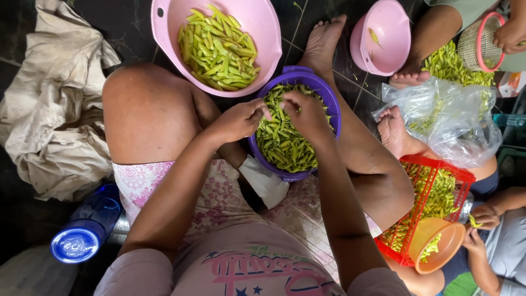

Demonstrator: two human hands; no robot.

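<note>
I sit on the floor with a purple bowl (326,87) of green chillies (282,140) between my legs. My left hand (238,120) and my right hand (304,114) meet over the bowl's far side, fingertips pinched together on one green chilli (275,107). Just beyond stands a large pink bowl (263,24) holding several paler green chilli pieces (216,49).
A crumpled beige cloth (52,104) lies at left, a blue bottle (82,233) by my left hip. At right, other people sit with a small pink bowl (386,35), a clear plastic bag (449,120), a red crate (427,208) of chillies, an orange bowl (438,246) and a mesh basket (482,41).
</note>
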